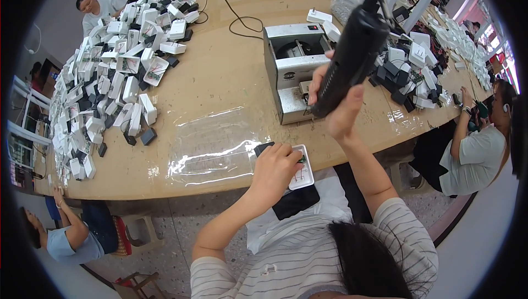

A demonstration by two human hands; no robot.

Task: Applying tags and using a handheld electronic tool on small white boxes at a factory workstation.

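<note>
In my raised right hand (344,98) is a black electric screwdriver (352,57), with a cord rising from its upper end. It is held above the table's front part, beside a grey metal screw feeder (289,79). My left hand (278,167) holds an open white plastic housing (306,173) at the table's front edge. A green circuit board and thin wires show inside the housing. My fingers hide its left part. A small black block (263,148) lies against the far side of that hand. Below, on my lap, is a flat black thing (297,203).
A large heap of white housings and black blocks (121,68) covers the table's left. Another pile (407,68) lies right of the feeder. Clear plastic film (214,145) is fixed to the tabletop. A black cable (245,21) trails behind the feeder. Co-workers sit left and right.
</note>
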